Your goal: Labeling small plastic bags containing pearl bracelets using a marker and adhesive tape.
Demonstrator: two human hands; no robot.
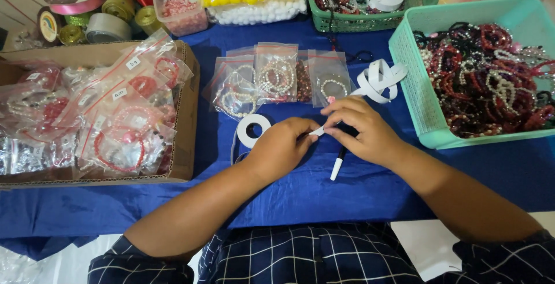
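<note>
White label strip (317, 131) | we pinch it, left hand (281, 148) and right hand (363, 129) fingers clamped | light, limp, sticky; grip its edges | pen (337, 164) beneath

Marker (337, 165) mostly hidden under right hand (361, 131); only white end shows. White strip (317, 131) betw. fingertips too small to tell. Cardboard box (184, 116) cut off at left edge, teal basket (416, 81) at right edge. Ribbon spools (87, 6) and green basket (358, 21) cropped along top. Bead details in bags (277, 76) blurred.
</note>
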